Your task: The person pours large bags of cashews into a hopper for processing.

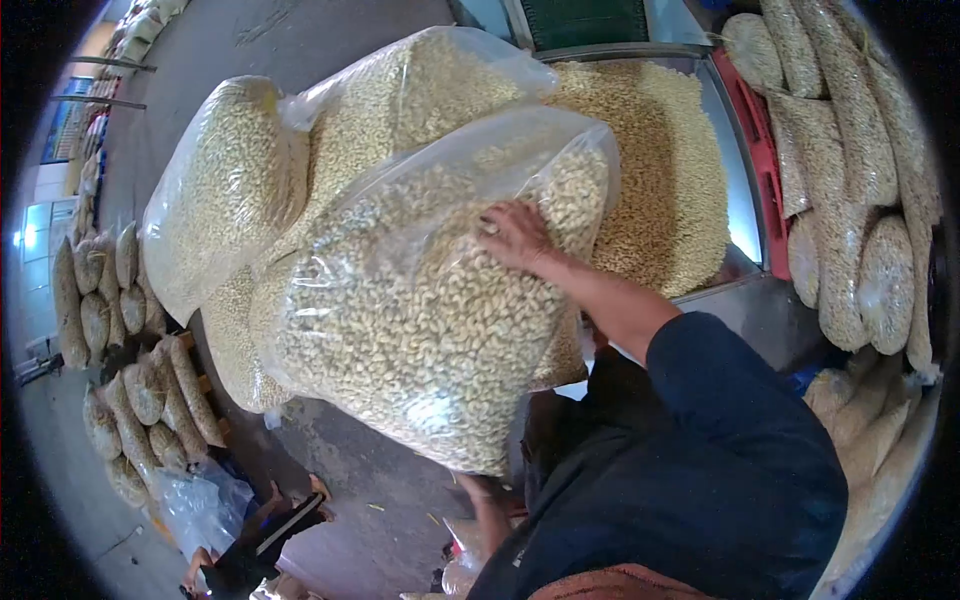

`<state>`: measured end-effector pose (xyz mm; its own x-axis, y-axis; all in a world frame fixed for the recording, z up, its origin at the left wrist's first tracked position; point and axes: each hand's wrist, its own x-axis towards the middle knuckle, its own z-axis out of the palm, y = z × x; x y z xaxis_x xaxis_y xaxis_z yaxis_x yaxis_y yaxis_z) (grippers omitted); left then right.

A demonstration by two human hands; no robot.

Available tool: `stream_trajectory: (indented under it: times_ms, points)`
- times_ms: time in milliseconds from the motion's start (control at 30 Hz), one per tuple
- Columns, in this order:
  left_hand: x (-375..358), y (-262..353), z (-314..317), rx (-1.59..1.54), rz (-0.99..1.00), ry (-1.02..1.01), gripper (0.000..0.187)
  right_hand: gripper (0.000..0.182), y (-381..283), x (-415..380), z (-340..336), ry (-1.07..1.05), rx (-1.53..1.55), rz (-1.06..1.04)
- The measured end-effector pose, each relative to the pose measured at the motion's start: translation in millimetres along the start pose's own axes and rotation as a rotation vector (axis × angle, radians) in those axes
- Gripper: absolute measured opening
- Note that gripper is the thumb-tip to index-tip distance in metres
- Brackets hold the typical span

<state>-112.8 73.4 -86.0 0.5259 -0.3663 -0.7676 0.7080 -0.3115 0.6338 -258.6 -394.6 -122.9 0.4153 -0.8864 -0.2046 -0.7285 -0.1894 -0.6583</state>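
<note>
While right hand (515,236) touches bag (430,330), left hand (479,486) obscured, perhaps underneath

There are 3 large clear bags (430,310) of pale kernels that can be told apart, 1 metal tray (738,235) of kernels, 1 red crate (758,165) and 1 green panel (585,22). The wearer shows 2 hands, 1 right hand (515,236) and 1 left hand (486,490), and 1 other person (250,552) is in view. At least 4 piles of smaller filled bags (152,415) stand around, their overlapping bags too many to count exactly.
</note>
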Motion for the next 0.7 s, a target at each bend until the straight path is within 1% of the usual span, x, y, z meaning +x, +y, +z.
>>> stream_trajectory:
  times_ms: [33,67,133,200,233,300,333,367,400,433,467,500,533,567,633,667,700]
  points:
    - [-2.8,-25.9,4.4,-0.020,-0.035,0.019,0.080,0.055,6.2,7.1,-5.0,-0.024,0.045,0.031]
    - [-10.3,-36.5,3.2,-0.047,-0.042,0.028,0.080,0.053,14.4,13.4,-13.2,-0.039,0.082,0.055]
    - [-5.4,-77.0,13.8,-0.120,-0.063,0.015,0.080,0.054,26.4,16.1,-39.3,-0.023,0.140,0.023]
    - [14.9,-95.4,22.3,-0.183,-0.017,-0.012,0.080,0.053,51.2,29.1,-23.0,0.082,0.065,0.040]
    - [23.3,-98.5,23.2,-0.201,0.010,-0.019,0.080,0.053,54.7,25.4,-20.6,0.108,0.103,0.053]
    - [36.8,-87.7,22.1,-0.209,0.121,-0.034,0.080,0.054,59.7,21.7,-16.4,0.118,0.054,0.056]
    - [41.5,-77.9,16.7,-0.187,0.228,-0.042,0.080,0.054,63.9,20.2,-14.9,0.112,-0.033,0.049]
    - [44.9,-59.3,12.2,-0.138,0.359,-0.043,0.080,0.054,61.1,15.8,-17.2,0.130,-0.041,0.035]
    - [37.8,-29.7,19.2,-0.075,0.492,-0.021,0.080,0.057,60.9,12.5,-15.2,0.197,-0.096,0.029]
    - [30.7,3.3,29.4,0.072,0.659,0.007,0.079,0.061,55.3,10.9,-16.5,0.264,-0.152,0.017]
    - [16.2,47.4,50.2,0.225,0.831,0.064,0.078,0.061,51.5,12.9,-19.8,0.280,-0.156,0.002]
    - [1.7,91.7,71.2,0.361,0.995,0.144,0.078,0.064,49.2,13.8,-21.4,0.222,-0.172,0.071]
    - [-9.3,149.0,120.4,0.664,0.940,0.347,0.077,0.066,46.6,13.7,-19.7,0.160,-0.183,0.145]
    - [0.9,169.4,139.5,0.777,0.963,0.252,0.074,0.066,44.7,13.9,-17.8,0.168,-0.175,0.144]
    - [18.3,190.4,180.2,1.169,0.995,0.172,0.073,0.071,41.2,16.9,-21.4,0.031,-0.148,0.248]
    - [22.8,191.8,200.4,1.447,0.997,0.192,0.074,0.071,41.4,18.4,-21.3,0.047,-0.147,0.248]
    - [26.1,191.1,209.0,1.508,1.082,0.182,0.072,0.073,43.0,17.3,-19.0,0.034,-0.150,0.225]
